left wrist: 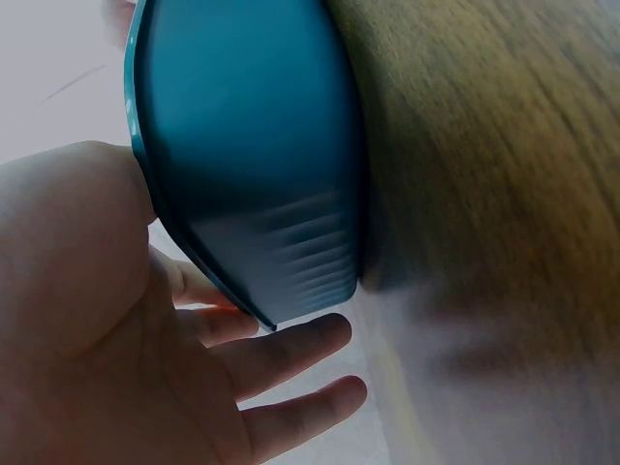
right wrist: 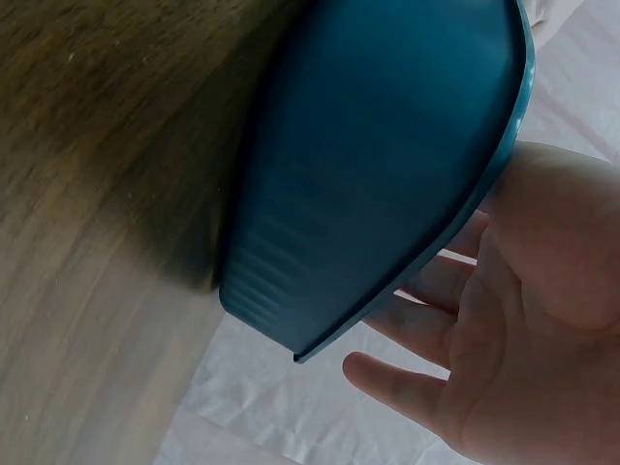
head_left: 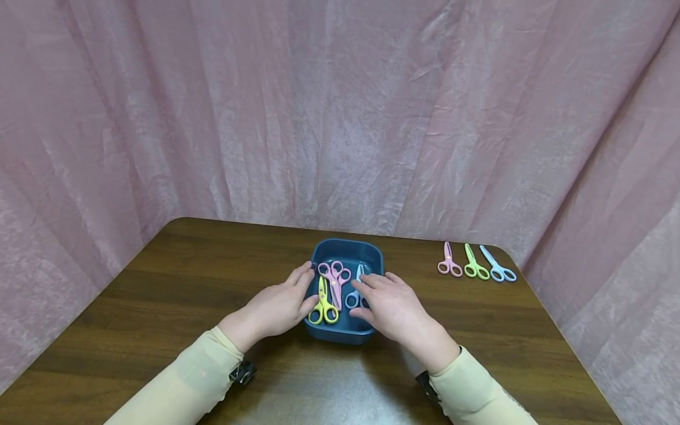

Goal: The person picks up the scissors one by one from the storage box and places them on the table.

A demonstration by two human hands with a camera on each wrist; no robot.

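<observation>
A blue bin [head_left: 340, 336] stands on the table between my two hands. In it lie yellow-green scissors [head_left: 323, 302] at the left and pink scissors [head_left: 334, 283] in the middle; the pink handle rings overlap, so I cannot tell whether it is one pair. Blue scissors [head_left: 359, 273] lie at the bin's right, partly hidden under my right fingers. My left hand [head_left: 276, 307] rests at the left rim, fingers fairly straight. Across from it, my right hand [head_left: 395, 307] lies over the right rim. Both wrist views show the bin's outer wall [left wrist: 252, 126] beside extended fingers [right wrist: 397, 387].
At the table's far right corner lie pink scissors [head_left: 448, 260], green scissors [head_left: 473, 262] and light blue scissors [head_left: 496, 265] side by side. A pink curtain [head_left: 340, 118] hangs behind the brown wooden table [head_left: 212, 265].
</observation>
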